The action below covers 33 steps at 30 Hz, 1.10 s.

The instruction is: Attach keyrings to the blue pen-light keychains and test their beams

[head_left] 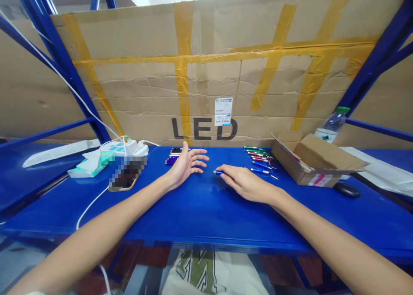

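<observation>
My right hand [243,182] is closed around a blue pen [218,172], whose end pokes out past the fingertips toward the left. Facing it, my left hand [187,166] is open, thumb up and fingers spread, with nothing in it. Behind the left hand lies a row of pens [172,157] in black, white and purple, partly hidden by that hand. Right of centre, several green, red and blue pens [260,157] lie in a loose group, with a blue pen [260,171] nearest my right hand.
An open cardboard box [295,168], a black mouse [346,190] and a bottle [334,123] stand right. Left are a phone [129,174], a tissue pack [90,165] and a power strip [124,148] with white cables. A tall cardboard sheet [145,88] backs the blue table [193,217].
</observation>
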Motion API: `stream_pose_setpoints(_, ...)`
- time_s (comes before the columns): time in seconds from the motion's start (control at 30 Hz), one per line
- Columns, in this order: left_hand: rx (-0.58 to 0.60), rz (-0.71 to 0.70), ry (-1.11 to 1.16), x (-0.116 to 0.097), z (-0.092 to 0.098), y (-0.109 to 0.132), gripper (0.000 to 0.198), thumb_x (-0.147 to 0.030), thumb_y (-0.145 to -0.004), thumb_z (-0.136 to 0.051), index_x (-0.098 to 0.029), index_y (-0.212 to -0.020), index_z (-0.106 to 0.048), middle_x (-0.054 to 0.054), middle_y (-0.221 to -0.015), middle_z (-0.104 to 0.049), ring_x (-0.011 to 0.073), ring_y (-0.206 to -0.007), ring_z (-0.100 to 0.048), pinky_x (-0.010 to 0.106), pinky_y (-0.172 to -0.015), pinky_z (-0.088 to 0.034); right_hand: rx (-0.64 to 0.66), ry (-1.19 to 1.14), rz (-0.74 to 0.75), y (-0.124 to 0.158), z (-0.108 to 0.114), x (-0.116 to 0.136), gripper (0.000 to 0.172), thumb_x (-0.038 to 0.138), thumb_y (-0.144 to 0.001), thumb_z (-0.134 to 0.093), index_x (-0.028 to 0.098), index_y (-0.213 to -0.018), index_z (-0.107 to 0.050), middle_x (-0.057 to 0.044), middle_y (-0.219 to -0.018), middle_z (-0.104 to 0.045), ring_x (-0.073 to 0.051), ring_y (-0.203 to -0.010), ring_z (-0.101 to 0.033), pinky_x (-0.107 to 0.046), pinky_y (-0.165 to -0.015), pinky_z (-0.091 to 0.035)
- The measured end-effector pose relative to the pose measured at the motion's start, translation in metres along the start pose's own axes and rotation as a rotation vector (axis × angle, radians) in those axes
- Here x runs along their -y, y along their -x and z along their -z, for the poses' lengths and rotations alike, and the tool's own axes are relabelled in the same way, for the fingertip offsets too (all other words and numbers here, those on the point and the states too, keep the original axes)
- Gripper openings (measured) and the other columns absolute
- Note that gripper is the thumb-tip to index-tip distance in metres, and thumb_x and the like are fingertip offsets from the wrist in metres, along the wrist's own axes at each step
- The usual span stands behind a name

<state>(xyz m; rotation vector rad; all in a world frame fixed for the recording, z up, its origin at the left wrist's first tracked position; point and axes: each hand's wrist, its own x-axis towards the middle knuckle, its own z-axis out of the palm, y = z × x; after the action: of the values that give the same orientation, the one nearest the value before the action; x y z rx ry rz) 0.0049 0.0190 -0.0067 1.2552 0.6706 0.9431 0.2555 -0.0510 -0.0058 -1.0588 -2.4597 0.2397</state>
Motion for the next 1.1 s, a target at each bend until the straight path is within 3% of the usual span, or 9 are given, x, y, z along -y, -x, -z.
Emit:
stream_pose_setpoints(0.3, 0.005, -0.004, -0.012, -0.0004, 0.0003, 0.0009, 0.085, -0.085, -0.1, -0.028, -0.016, -0.128, -0.069, 0.016, -0.12, -0.073, 0.0233, -0.096, -0.069, 0.03, -0.076, -0.056, 0.007, 0.008, -0.011, 0.0033, -0.0031, -0.0066, 0.039, 0.035, -0.115, -0.036, 0.025, -0.146, -0.058, -0.013, -0.135, -0.073, -0.03, -0.117, -0.072, -0.049, -0.1, -0.059)
stream_pose_setpoints(1.1, 0.003, 0.0, -0.002, -0.0013, -0.001, 0.001, 0.086, -0.086, -0.099, -0.028, -0.015, -0.126, -0.07, 0.017, -0.118, -0.073, 0.0232, -0.094, -0.069, 0.03, -0.075, -0.056, 0.027, -0.004, -0.019, 0.0013, 0.0003, -0.0009, 0.038, 0.035, -0.115, -0.037, 0.025, -0.142, -0.062, -0.011, -0.134, -0.074, -0.03, -0.119, -0.073, -0.05, -0.103, -0.058)
